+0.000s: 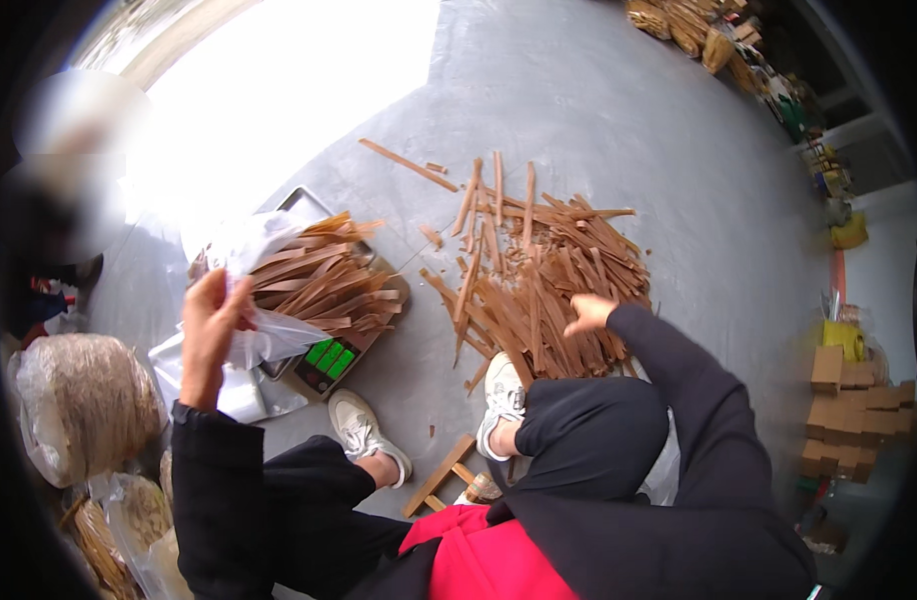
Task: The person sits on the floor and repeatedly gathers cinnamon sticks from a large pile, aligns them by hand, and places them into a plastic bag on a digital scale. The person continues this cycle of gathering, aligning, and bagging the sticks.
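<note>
My left hand (215, 318) is closed on the edge of a clear plastic bag (287, 333). Out of the bag's mouth fan many flat brown strips (324, 275), pointing to the right. This bag rests on a digital scale (329, 366) with lit green displays, next to my left shoe. On the floor ahead, a large heap of similar brown strips (539, 300) spreads out, with broken bits among it. My right hand (589, 314) is over the heap's near right side, thumb and fingers apart, with no strip visibly held; part of its fingers is hard to make out.
A wrapped bundle (89, 405) and more plastic bags (139, 510) stand at my left. Cardboard boxes (854, 430) are stacked on the right. A small wooden stool (444, 475) sits below me. A blurred person (64, 200) is at the far left.
</note>
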Action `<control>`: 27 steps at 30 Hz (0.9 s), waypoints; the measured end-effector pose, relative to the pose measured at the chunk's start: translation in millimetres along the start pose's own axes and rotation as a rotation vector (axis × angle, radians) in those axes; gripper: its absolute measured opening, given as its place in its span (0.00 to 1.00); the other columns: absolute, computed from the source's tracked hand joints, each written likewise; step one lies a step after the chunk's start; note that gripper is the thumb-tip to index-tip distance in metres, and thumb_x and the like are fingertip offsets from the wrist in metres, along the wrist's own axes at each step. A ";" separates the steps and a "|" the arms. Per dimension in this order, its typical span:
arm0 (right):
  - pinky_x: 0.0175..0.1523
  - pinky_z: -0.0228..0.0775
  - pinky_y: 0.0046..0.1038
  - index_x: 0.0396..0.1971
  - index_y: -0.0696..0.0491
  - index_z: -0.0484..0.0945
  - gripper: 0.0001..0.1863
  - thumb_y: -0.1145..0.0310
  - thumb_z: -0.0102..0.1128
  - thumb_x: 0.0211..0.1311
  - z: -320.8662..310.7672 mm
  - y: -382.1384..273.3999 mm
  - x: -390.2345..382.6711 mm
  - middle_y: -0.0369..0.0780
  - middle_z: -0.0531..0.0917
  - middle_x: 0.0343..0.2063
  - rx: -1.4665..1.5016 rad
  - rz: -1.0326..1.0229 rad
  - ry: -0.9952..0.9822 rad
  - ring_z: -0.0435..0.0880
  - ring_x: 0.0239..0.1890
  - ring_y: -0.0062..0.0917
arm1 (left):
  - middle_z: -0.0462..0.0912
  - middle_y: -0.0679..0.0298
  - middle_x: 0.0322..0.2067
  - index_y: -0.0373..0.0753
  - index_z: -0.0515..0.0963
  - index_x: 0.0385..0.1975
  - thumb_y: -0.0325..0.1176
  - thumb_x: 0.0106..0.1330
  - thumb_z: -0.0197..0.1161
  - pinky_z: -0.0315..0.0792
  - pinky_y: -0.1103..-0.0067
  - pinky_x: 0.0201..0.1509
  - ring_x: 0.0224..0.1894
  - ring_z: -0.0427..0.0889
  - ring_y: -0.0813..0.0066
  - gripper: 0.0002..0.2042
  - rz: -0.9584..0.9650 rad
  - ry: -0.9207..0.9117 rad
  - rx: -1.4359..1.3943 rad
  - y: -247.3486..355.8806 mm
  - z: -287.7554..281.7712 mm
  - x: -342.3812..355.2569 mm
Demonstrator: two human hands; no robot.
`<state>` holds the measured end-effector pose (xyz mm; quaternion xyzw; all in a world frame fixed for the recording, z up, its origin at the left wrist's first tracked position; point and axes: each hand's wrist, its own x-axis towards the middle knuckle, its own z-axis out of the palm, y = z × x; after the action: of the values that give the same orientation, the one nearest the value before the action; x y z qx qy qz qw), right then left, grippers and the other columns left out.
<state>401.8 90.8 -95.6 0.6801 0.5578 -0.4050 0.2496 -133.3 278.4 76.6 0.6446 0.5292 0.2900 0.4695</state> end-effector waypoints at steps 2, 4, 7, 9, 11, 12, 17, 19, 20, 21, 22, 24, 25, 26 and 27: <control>0.58 0.63 0.38 0.61 0.66 0.49 0.63 0.39 0.72 0.33 56.9 2.0 -20.2 0.61 0.59 0.58 0.176 0.180 -0.070 0.65 0.59 0.49 | 0.75 0.68 0.19 0.39 0.71 0.26 0.36 0.65 0.58 0.69 0.86 0.27 0.22 0.76 0.83 0.09 0.051 0.126 -0.074 13.9 -9.3 1.6; 0.62 0.53 0.49 0.66 0.58 0.38 0.67 0.46 0.75 0.32 122.2 -14.4 -22.7 0.57 0.49 0.63 0.296 0.290 0.123 0.49 0.66 0.48 | 0.77 0.69 0.22 0.40 0.73 0.29 0.36 0.66 0.57 0.70 0.86 0.33 0.25 0.78 0.83 0.07 0.085 0.290 -0.156 14.2 -26.3 2.4; 0.61 0.54 0.49 0.66 0.56 0.39 0.66 0.50 0.76 0.32 186.3 -36.2 -17.3 0.55 0.50 0.64 0.294 0.390 0.407 0.50 0.66 0.46 | 0.79 0.70 0.25 0.42 0.74 0.30 0.37 0.66 0.57 0.70 0.87 0.35 0.29 0.80 0.83 0.07 0.032 0.412 -0.226 -2.7 -44.1 11.7; 0.60 0.54 0.50 0.66 0.55 0.39 0.65 0.53 0.76 0.32 207.1 -44.4 -13.7 0.53 0.51 0.64 0.232 0.414 0.547 0.50 0.66 0.46 | 0.80 0.70 0.26 0.43 0.74 0.30 0.37 0.66 0.57 0.70 0.88 0.34 0.30 0.81 0.82 0.06 0.056 0.417 -0.195 -5.9 -34.7 19.1; 0.60 0.55 0.50 0.67 0.54 0.40 0.64 0.56 0.77 0.32 208.3 -41.3 -15.3 0.52 0.51 0.64 0.208 0.421 0.670 0.51 0.66 0.45 | 0.80 0.70 0.26 0.43 0.74 0.30 0.37 0.67 0.56 0.71 0.88 0.32 0.29 0.81 0.82 0.06 -0.006 0.333 -0.176 -9.2 -18.2 25.6; 0.59 0.55 0.50 0.67 0.53 0.40 0.63 0.58 0.77 0.32 206.2 -36.2 -15.5 0.51 0.52 0.64 0.215 0.422 0.728 0.51 0.66 0.44 | 0.80 0.70 0.26 0.43 0.73 0.31 0.37 0.67 0.56 0.70 0.87 0.30 0.28 0.81 0.82 0.06 -0.024 0.282 -0.152 -11.0 -9.8 28.2; 0.55 0.64 0.40 0.65 0.50 0.50 0.52 0.72 0.71 0.37 173.3 0.0 -24.6 0.47 0.63 0.52 0.395 0.305 0.743 0.64 0.55 0.43 | 0.78 0.71 0.22 0.41 0.72 0.30 0.35 0.62 0.62 0.66 0.89 0.24 0.24 0.78 0.85 0.06 -0.142 0.089 0.055 -5.0 14.9 27.7; 0.55 0.65 0.40 0.65 0.50 0.48 0.52 0.73 0.71 0.38 173.0 0.5 -25.3 0.47 0.63 0.53 0.365 0.356 0.645 0.64 0.55 0.44 | 0.77 0.71 0.21 0.41 0.72 0.30 0.33 0.60 0.63 0.65 0.90 0.22 0.23 0.76 0.86 0.06 -0.175 0.015 0.140 -5.8 21.9 31.3; 0.55 0.65 0.40 0.65 0.50 0.46 0.53 0.73 0.71 0.39 173.3 -2.9 -24.5 0.48 0.62 0.54 0.338 0.366 0.652 0.64 0.55 0.44 | 0.75 0.72 0.20 0.40 0.71 0.28 0.31 0.58 0.65 0.64 0.90 0.20 0.20 0.74 0.87 0.08 -0.180 0.018 0.189 -5.5 26.2 33.6; 0.56 0.64 0.40 0.66 0.51 0.45 0.54 0.73 0.72 0.39 173.5 -6.6 -23.4 0.48 0.61 0.55 0.312 0.376 0.658 0.64 0.55 0.44 | 0.75 0.72 0.20 0.40 0.70 0.28 0.31 0.57 0.65 0.64 0.90 0.19 0.20 0.73 0.87 0.09 -0.189 0.006 0.237 -4.5 29.0 35.2; 0.56 0.64 0.41 0.66 0.49 0.45 0.52 0.74 0.69 0.41 173.4 -9.0 -21.9 0.48 0.61 0.56 0.315 0.377 0.672 0.64 0.55 0.45 | 0.75 0.72 0.19 0.40 0.70 0.27 0.31 0.56 0.66 0.63 0.90 0.19 0.19 0.73 0.87 0.09 -0.197 0.000 0.285 -3.0 29.5 35.7; 0.55 0.64 0.41 0.66 0.49 0.46 0.50 0.76 0.66 0.42 170.5 -4.8 -22.0 0.48 0.63 0.55 0.333 0.365 0.637 0.65 0.54 0.45 | 0.75 0.70 0.19 0.38 0.71 0.28 0.30 0.56 0.65 0.62 0.89 0.16 0.17 0.73 0.85 0.08 -0.173 -0.010 0.346 -12.2 27.8 39.7; 0.55 0.65 0.41 0.66 0.49 0.47 0.49 0.77 0.65 0.42 168.6 -1.9 -22.0 0.48 0.64 0.54 0.346 0.360 0.621 0.65 0.54 0.45 | 0.75 0.70 0.19 0.38 0.71 0.28 0.30 0.56 0.65 0.62 0.88 0.16 0.17 0.73 0.85 0.08 -0.170 -0.014 0.375 -13.3 30.1 42.2; 0.55 0.65 0.41 0.65 0.50 0.50 0.46 0.79 0.61 0.43 162.4 1.9 -28.6 0.48 0.69 0.50 0.388 0.306 0.668 0.68 0.52 0.46 | 0.74 0.70 0.19 0.37 0.71 0.27 0.31 0.56 0.65 0.62 0.88 0.16 0.16 0.73 0.85 0.08 -0.173 -0.011 0.404 -14.5 30.0 42.8; 0.52 0.68 0.40 0.63 0.52 0.55 0.43 0.78 0.61 0.43 155.5 5.8 -34.5 0.50 0.75 0.44 0.399 0.262 0.733 0.73 0.47 0.46 | 0.74 0.70 0.18 0.37 0.71 0.27 0.31 0.56 0.65 0.62 0.88 0.16 0.16 0.73 0.85 0.09 -0.176 -0.009 0.432 -14.6 29.6 43.6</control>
<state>363.3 -52.9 -152.7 0.8787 0.4296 -0.2015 -0.0520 -101.7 311.2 46.4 0.6828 0.6310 0.1252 0.3462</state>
